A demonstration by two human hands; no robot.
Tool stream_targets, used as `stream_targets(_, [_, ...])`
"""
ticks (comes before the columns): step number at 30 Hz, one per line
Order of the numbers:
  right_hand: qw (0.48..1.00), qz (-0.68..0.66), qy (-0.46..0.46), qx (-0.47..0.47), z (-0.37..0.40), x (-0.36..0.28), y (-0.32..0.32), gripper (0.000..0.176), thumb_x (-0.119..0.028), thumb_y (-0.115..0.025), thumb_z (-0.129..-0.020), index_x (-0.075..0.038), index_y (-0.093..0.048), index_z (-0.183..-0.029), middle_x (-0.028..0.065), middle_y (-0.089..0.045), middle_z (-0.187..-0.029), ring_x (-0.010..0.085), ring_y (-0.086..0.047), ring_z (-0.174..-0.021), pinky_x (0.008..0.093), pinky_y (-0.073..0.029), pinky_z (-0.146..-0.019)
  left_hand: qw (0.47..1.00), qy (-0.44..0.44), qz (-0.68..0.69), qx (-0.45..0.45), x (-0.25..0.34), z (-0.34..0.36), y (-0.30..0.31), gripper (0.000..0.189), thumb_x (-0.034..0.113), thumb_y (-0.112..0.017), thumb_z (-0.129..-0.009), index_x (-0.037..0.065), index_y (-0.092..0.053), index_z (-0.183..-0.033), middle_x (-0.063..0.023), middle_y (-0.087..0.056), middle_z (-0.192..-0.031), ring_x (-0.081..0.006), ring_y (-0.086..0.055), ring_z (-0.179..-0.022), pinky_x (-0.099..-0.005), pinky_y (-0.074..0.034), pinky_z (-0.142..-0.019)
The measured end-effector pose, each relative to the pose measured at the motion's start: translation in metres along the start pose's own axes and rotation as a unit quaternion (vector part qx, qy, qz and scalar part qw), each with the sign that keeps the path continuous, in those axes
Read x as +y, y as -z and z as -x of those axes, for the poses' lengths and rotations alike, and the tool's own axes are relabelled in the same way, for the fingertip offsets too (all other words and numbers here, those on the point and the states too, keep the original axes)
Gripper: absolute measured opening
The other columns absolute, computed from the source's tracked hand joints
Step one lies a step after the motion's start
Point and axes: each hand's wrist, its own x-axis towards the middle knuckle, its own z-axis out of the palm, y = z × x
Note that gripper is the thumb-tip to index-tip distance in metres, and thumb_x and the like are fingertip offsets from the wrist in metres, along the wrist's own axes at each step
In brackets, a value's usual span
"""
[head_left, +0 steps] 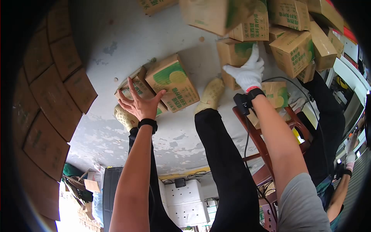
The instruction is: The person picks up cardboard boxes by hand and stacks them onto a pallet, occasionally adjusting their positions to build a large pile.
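My bare left hand (140, 103), its fingers spread, reaches over a small cardboard box (136, 87) on the floor, thumb overlapping the carton beside it. That neighbouring carton (172, 82) has a green panel with a lime picture and Chinese print. My right hand (248, 72) wears a white glove; thumb and fingers stand apart in front of another cardboard box (228, 50), which it partly hides. Each wrist carries a black band, the right one with a small black device (242, 103) and a cable.
Stacked brown cartons (52, 89) line the left side. Printed boxes (292, 52) are heaped at upper right, with a blurred box (205, 17) at the top. A reddish wooden chair (255, 143) stands below my right arm. Another person's arm (340, 193) shows at right.
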Motion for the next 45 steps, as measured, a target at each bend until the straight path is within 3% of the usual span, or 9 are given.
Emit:
stream_targets(12, [0.936, 0.025, 0.303, -0.176, 0.075, -0.082, -0.015, 0.101, -0.052, -0.08, -0.065, -0.03, -0.028, -0.148, 0.0264, -0.039, -0.135, 0.0428, -0.04, -0.125, 0.0546, -0.034, -0.105, 0.999, 0.025, 0.011, -0.018, -0.06, -0.003, 0.019, 0.117, 0.043, -0.092, -0.055, 0.036, -0.025, -0.151, -0.0215, -0.015, -0.151, -0.0423, -0.017, -0.138, -0.0535, -0.028, -0.111])
stream_targets(15, [0.959, -0.247, 0.139, -0.018, 0.062, -0.087, 0.011, 0.098, -0.05, -0.084, -0.065, -0.02, -0.035, -0.145, 0.0239, -0.046, -0.132, 0.036, -0.043, -0.127, 0.0465, -0.038, -0.104, 0.998, 0.039, 0.014, -0.039, -0.067, 0.0, 0.028, 0.116, 0.045, -0.09, -0.057, 0.035, -0.025, -0.152, -0.0218, -0.018, -0.15, -0.0425, -0.021, -0.137, -0.0545, -0.027, -0.111])
stream_targets(20, [0.798, -0.553, -0.08, -0.223, -0.026, -0.123, 0.022, 0.091, -0.041, -0.084, -0.072, -0.004, -0.038, -0.14, 0.0152, -0.054, -0.131, 0.0286, -0.052, -0.119, 0.0386, -0.042, -0.101, 0.996, -0.024, 0.082, 0.018, -0.006, -0.004, 0.036, 0.096, 0.043, -0.082, -0.072, 0.022, -0.031, -0.15, -0.0202, -0.032, -0.145, -0.039, -0.034, -0.129, -0.0536, -0.03, -0.106])
stream_targets(22, [0.927, -0.086, 0.359, -0.069, -0.049, -0.123, 0.001, 0.076, -0.028, -0.082, -0.078, 0.0, -0.044, -0.137, 0.0101, -0.059, -0.127, 0.0225, -0.058, -0.114, 0.0351, -0.045, -0.098, 0.976, -0.126, 0.177, 0.03, 0.025, -0.025, 0.036, 0.087, 0.041, -0.081, -0.075, 0.014, -0.036, -0.145, -0.0201, -0.037, -0.142, -0.0377, -0.038, -0.128, -0.0501, -0.034, -0.105])
stream_targets(23, [0.925, -0.086, 0.363, -0.066, -0.049, -0.127, -0.003, 0.076, -0.028, -0.082, -0.078, 0.0, -0.044, -0.137, 0.0101, -0.059, -0.127, 0.0225, -0.058, -0.114, 0.0351, -0.045, -0.098, 0.964, -0.162, 0.207, 0.024, 0.05, -0.038, 0.04, 0.081, 0.039, -0.079, -0.078, 0.01, -0.039, -0.142, -0.0205, -0.04, -0.14, -0.0382, -0.04, -0.128, -0.0476, -0.036, -0.106])
stream_targets(25, [0.694, -0.697, 0.012, -0.179, -0.046, -0.142, -0.012, 0.065, -0.019, -0.08, -0.081, -0.004, -0.049, -0.136, 0.007, -0.063, -0.123, 0.0191, -0.062, -0.108, 0.0327, -0.048, -0.094, 0.94, -0.249, 0.233, 0.004, 0.093, -0.074, 0.035, 0.081, 0.039, -0.077, -0.081, 0.007, -0.038, -0.144, -0.0216, -0.04, -0.143, -0.0373, -0.04, -0.132, -0.0458, -0.035, -0.108])
stream_targets(35, [0.749, -0.638, 0.038, -0.174, -0.064, -0.072, 0.017, 0.068, -0.03, -0.08, -0.08, -0.004, -0.047, -0.134, 0.0075, -0.061, -0.122, 0.0207, -0.063, -0.107, 0.0335, -0.05, -0.092, 0.917, -0.325, 0.174, -0.156, 0.184, -0.051, 0.0, 0.068, 0.046, -0.064, -0.087, 0.006, -0.048, -0.14, -0.0205, -0.051, -0.133, -0.0332, -0.049, -0.123, -0.044, -0.04, -0.102])
stream_targets(41, [0.954, -0.091, 0.271, -0.093, -0.051, -0.017, 0.037, 0.107, -0.035, -0.09, -0.059, -0.004, -0.032, -0.144, 0.0165, -0.055, -0.132, 0.03, -0.055, -0.121, 0.0384, -0.043, -0.104, 0.913, -0.303, 0.157, -0.225, 0.182, 0.065, -0.03, 0.062, 0.04, -0.065, -0.086, 0.007, -0.05, -0.136, -0.0147, -0.049, -0.131, -0.0325, -0.041, -0.129, -0.0471, -0.034, -0.106])
stream_targets(45, [0.957, 0.005, 0.275, -0.087, -0.042, -0.026, 0.041, 0.114, -0.039, -0.088, -0.056, -0.008, -0.028, -0.147, 0.0187, -0.046, -0.139, 0.0339, -0.045, -0.13, 0.0423, -0.039, -0.107, 0.911, -0.287, 0.18, -0.235, 0.175, 0.09, -0.038, 0.063, 0.035, -0.067, -0.085, 0.007, -0.048, -0.138, -0.0127, -0.044, -0.137, -0.034, -0.035, -0.133, -0.0479, -0.033, -0.107])
